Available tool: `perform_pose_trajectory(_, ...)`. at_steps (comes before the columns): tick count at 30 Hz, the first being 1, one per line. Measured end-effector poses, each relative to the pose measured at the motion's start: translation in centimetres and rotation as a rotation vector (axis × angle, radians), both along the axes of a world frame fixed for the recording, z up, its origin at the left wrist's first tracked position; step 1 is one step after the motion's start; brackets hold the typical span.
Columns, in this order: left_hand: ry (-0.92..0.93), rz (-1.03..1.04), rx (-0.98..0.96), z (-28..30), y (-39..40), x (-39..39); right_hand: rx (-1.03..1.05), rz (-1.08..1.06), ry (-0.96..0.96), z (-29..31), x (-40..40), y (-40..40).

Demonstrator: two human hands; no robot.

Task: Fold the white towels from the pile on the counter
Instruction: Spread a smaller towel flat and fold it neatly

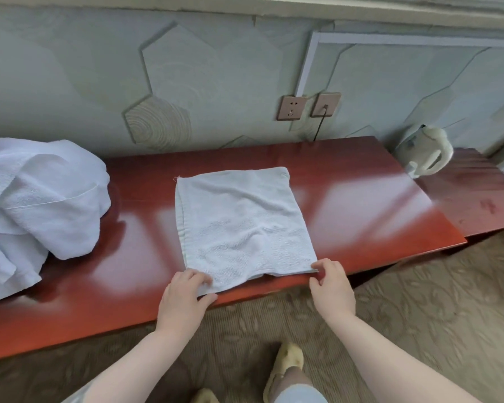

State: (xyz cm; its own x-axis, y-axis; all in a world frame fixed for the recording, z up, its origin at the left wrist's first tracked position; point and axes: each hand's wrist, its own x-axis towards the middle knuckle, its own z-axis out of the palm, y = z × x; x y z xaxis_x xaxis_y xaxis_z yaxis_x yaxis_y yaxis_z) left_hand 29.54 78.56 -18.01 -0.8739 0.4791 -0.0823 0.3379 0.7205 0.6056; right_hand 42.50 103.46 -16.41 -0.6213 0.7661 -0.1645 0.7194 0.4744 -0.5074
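Observation:
A white towel lies flat on the red-brown counter, folded into a rectangle whose near edge reaches the counter's front edge. My left hand pinches the towel's near left corner, thumb under the edge and fingers on top. My right hand pinches the near right corner with thumb and fingertips. A loose pile of white towels sits at the counter's left end, apart from the flat towel.
A white electric kettle stands at the counter's far right. Two wall sockets sit above the back edge, with a cord running down from one. Patterned carpet and my slippered feet are below the counter's front edge.

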Motion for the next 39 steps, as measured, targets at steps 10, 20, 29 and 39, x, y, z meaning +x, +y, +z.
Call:
perform_pose_trajectory(10,0.034,0.031,-0.126,1.5,-0.1,-1.8,-0.021,0.022,-0.092,1.0,-2.0,2.9)
perform_pose_trajectory(20,0.355,0.023,-0.131,3.9,-0.2,-1.3,-0.110,-0.019,0.121,1.2,-3.6,3.5)
perform_pose_trajectory(29,0.279,-0.096,-0.243,1.2,-0.5,-0.5,0.039,0.102,-0.021,1.3,-2.8,4.2)
perform_pose_trajectory(39,0.046,0.133,-0.139,0.6,0.3,-0.1,-0.483,-0.310,0.275,0.3,-3.5,3.6)
